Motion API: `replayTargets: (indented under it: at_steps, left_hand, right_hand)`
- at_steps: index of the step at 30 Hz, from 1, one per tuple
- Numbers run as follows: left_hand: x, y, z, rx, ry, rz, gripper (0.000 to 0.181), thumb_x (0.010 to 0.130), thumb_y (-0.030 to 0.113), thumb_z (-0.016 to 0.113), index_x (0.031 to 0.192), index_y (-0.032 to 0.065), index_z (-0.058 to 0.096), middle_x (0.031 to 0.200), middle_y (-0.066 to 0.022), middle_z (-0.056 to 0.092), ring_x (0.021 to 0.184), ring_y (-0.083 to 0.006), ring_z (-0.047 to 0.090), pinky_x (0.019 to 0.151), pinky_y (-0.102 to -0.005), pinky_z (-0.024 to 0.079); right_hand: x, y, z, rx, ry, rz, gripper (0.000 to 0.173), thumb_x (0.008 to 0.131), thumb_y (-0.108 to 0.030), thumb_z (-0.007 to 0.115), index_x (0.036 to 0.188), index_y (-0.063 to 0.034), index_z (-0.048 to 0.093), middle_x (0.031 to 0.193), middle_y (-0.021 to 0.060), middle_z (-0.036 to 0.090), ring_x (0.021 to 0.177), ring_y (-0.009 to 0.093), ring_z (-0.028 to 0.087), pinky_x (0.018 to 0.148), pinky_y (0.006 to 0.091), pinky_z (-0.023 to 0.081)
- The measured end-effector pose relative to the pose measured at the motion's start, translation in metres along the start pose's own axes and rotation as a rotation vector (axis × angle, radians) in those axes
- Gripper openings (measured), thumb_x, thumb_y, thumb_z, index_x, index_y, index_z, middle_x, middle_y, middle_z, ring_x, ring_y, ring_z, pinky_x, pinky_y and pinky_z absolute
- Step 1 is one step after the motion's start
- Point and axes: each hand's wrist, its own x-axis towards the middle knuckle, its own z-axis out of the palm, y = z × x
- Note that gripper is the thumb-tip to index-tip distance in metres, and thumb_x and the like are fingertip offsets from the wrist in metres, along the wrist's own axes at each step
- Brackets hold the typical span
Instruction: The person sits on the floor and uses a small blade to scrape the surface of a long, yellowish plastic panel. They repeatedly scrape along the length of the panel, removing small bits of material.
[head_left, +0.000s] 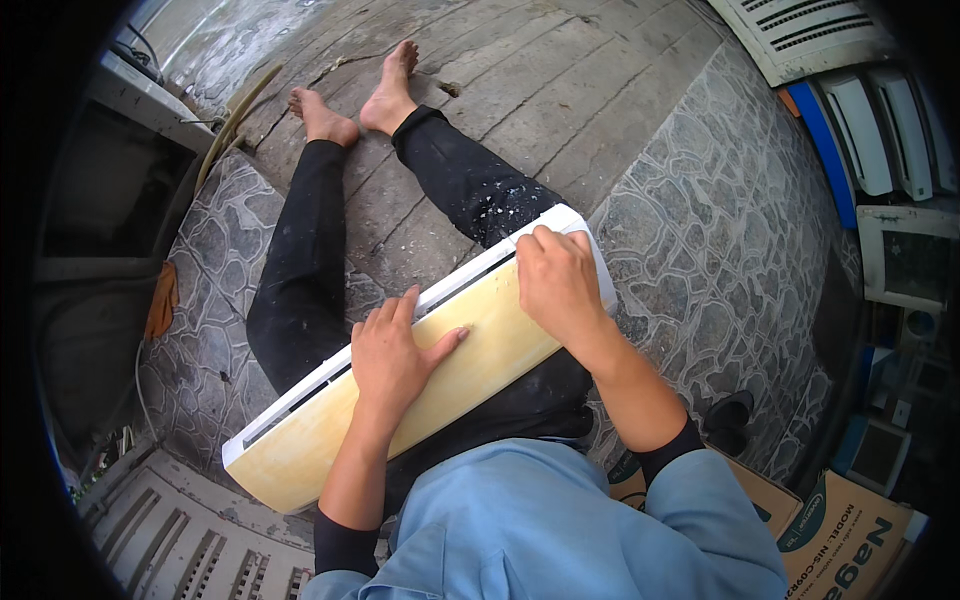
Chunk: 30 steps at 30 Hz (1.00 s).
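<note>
A long plastic air-conditioner indoor unit cover (480, 352) lies slantwise across my thighs. Its broad front panel is yellowed, while the far edge and right end are white, with a dark slot along the far side. My left hand (394, 349) grips the middle of it, fingers over the far edge and thumb flat on the panel. Near the right end, my right hand (555, 281) rests on the panel with curled fingers; whether anything small is inside them is hidden. Small pale flakes (504, 283) lie on the panel beside that hand.
White flakes dot my black trouser leg (499, 206). Slatted grilles (180, 532) stand at lower left, near a dark-screened appliance (112, 180). To the right are white unit casings (862, 135), dark sandals (727, 420) and cardboard boxes (840, 532). Stone-patterned tiles (690, 247) adjoin concrete (555, 97).
</note>
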Motion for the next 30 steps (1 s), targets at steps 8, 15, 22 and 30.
replayTargets:
  at_steps: [8, 15, 22, 30]
  left_hand:
    - [0.0, 0.002, -0.006, -0.021, -0.015, -0.021, 0.081, 0.083, 0.063, 0.084, 0.137, 0.0025, 0.072, 0.112, -0.0156, 0.075, 0.107, -0.0348, 0.072, 0.095, -0.0456, 0.053]
    - [-0.002, 0.001, -0.005, -0.034, 0.001, -0.017, 0.081, 0.084, 0.063, 0.084, 0.136, 0.0025, 0.072, 0.112, -0.0161, 0.075, 0.108, -0.035, 0.072, 0.097, -0.046, 0.052]
    - [-0.001, 0.001, 0.0, -0.008, 0.012, -0.007, 0.082, 0.084, 0.065, 0.083, 0.137, 0.0026, 0.072, 0.112, -0.015, 0.075, 0.108, -0.0346, 0.072, 0.095, -0.0459, 0.052]
    - [-0.006, 0.005, -0.003, 0.002, -0.006, 0.0, 0.082, 0.089, 0.062, 0.08, 0.146, 0.0045, 0.066, 0.133, -0.016, 0.07, 0.127, -0.0361, 0.064, 0.105, -0.0506, 0.047]
  right_hand:
    - [-0.004, 0.032, -0.002, 0.042, 0.201, 0.132, 0.01, 0.095, -0.008, 0.069, 0.085, -0.0062, 0.066, 0.084, 0.0107, 0.065, 0.081, 0.035, 0.067, 0.08, 0.0485, 0.045]
    - [-0.003, 0.038, -0.007, 0.087, 0.189, 0.16, 0.01, 0.094, -0.008, 0.069, 0.085, -0.006, 0.065, 0.084, 0.012, 0.064, 0.078, 0.034, 0.065, 0.078, 0.0456, 0.043]
    - [-0.028, -0.016, 0.011, 0.205, 0.088, -0.093, 0.009, 0.093, -0.008, 0.068, 0.085, -0.0075, 0.064, 0.084, 0.0097, 0.065, 0.078, 0.033, 0.064, 0.08, 0.045, 0.043]
    - [-0.033, 0.133, -0.025, 0.119, 0.388, 0.529, 0.005, 0.098, -0.008, 0.072, 0.098, -0.0051, 0.069, 0.095, 0.0076, 0.073, 0.081, 0.026, 0.071, 0.077, 0.0435, 0.053]
